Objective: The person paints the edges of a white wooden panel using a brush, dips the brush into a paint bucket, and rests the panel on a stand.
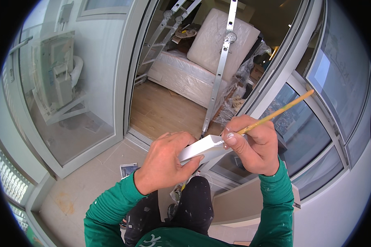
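Before a grey-framed glass doorway (130, 70), the left hand (163, 158) clasps a white rectangular bar (200, 148) midair; the right hand (253, 146) pinches a slim yellow-handled brush (282, 110) by the bar's end; work seems underway, remainder unclear.

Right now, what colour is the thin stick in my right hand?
The stick is mostly yellow, best in head view.

Below your left fingers (181, 140), the tiled floor (90, 181) bears a printed packet (129, 168); beyond them, wooden floor (165, 109) carries a ladder (219, 74) and plastic-wrapped furniture (179, 76).
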A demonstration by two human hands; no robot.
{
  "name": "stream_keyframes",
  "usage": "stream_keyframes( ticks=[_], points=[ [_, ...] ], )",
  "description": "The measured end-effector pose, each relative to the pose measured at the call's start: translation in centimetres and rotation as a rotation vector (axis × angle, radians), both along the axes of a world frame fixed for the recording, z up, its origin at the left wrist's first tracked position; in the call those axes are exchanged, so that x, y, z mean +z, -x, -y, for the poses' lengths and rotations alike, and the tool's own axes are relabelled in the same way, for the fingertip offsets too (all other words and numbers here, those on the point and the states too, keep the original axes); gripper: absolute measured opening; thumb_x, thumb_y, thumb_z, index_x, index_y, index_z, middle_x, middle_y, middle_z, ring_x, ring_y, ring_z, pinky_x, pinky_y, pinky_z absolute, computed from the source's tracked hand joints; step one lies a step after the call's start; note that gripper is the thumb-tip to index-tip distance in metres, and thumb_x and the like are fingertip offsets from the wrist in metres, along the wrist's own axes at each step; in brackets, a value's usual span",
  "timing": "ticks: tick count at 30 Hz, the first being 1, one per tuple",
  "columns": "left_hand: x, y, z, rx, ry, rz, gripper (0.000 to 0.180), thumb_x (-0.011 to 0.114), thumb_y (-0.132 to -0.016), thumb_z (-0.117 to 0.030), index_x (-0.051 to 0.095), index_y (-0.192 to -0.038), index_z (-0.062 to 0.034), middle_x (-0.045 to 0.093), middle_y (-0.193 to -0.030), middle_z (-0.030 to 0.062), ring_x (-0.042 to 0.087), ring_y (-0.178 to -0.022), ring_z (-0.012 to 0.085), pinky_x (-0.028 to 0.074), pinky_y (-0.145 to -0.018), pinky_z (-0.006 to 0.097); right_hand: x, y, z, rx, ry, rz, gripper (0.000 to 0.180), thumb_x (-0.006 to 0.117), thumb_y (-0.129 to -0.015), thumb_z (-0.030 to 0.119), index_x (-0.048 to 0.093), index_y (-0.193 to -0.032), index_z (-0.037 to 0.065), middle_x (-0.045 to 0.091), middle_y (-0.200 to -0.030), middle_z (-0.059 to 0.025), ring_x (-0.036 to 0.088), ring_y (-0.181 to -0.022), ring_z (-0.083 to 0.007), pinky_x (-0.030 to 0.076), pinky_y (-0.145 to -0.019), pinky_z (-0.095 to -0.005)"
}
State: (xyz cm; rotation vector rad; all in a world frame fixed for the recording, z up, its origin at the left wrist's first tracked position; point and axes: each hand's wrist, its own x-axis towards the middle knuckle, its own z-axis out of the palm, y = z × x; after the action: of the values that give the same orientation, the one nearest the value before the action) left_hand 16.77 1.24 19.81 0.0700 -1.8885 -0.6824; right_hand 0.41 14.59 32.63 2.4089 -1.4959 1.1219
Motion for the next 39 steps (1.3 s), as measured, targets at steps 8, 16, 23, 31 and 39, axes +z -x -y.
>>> stream_keyframes(
  ticks=[8, 16, 23, 31, 39],
  points=[
    [0.2, -0.2, -0.3, 0.011, 0.000, 0.031, 0.028, 0.087, -0.078, -0.012, 0.067, -0.095, -0.0027, 0.069, -0.083, 0.0128, 0.067, -0.071, 0.0308, 0.052, -0.066, 0.038, -0.5, 0.2, 0.1, 0.001, 0.039, 0.129, 0.019, 0.073, -0.102, 0.015, 0.070, -0.100, -0.004, 0.072, -0.084, -0.0104, 0.070, -0.070, -0.0179, 0.054, -0.065, -0.0296],
    [0.1, -1.2, -0.2, -0.023, -0.113, 0.074, 0.025, 0.085, -0.082, -0.011, 0.068, -0.098, -0.0010, 0.072, -0.085, 0.0132, 0.070, -0.073, 0.0253, 0.054, -0.068, 0.034, 0.2, 0.4, 1.5, 0.136, -0.225, 0.543, 0.025, 0.068, -0.108, 0.026, 0.068, -0.102, 0.001, 0.066, -0.083, -0.0003, 0.064, -0.073, -0.0072, 0.048, -0.062, -0.0237],
    [0.3, -1.9, -0.5, -0.022, -0.140, 0.120, 0.024, 0.085, -0.084, -0.010, 0.069, -0.100, -0.0012, 0.075, -0.087, 0.0086, 0.071, -0.080, 0.0145, 0.054, -0.076, 0.030, 0.1, 0.3, 2.5, 0.248, -0.346, 0.575, 0.024, 0.067, -0.108, 0.026, 0.067, -0.101, 0.003, 0.066, -0.086, -0.0008, 0.062, -0.073, -0.0049, 0.047, -0.061, -0.0228],
    [0.3, -2.0, -0.7, -0.014, -0.131, 0.128, 0.024, 0.085, -0.084, -0.009, 0.068, -0.100, -0.0017, 0.076, -0.089, 0.0079, 0.071, -0.083, 0.0146, 0.054, -0.079, 0.030, -0.8, 0.6, 2.6, 0.282, -0.293, 0.519, 0.031, 0.068, -0.108, 0.030, 0.069, -0.101, 0.000, 0.064, -0.073, 0.0008, 0.057, -0.067, -0.0048, 0.043, -0.058, -0.0253],
    [0.0, -1.7, -0.6, -0.032, -0.109, 0.118, 0.026, 0.086, -0.084, -0.012, 0.070, -0.101, -0.0002, 0.075, -0.090, 0.0119, 0.073, -0.080, 0.0195, 0.057, -0.073, 0.032, -1.5, 0.5, 3.6, 0.249, -0.181, 0.487, 0.029, 0.070, -0.106, 0.028, 0.069, -0.100, 0.000, 0.062, -0.070, 0.0012, 0.052, -0.063, -0.0052, 0.041, -0.056, -0.0254]
  ],
)
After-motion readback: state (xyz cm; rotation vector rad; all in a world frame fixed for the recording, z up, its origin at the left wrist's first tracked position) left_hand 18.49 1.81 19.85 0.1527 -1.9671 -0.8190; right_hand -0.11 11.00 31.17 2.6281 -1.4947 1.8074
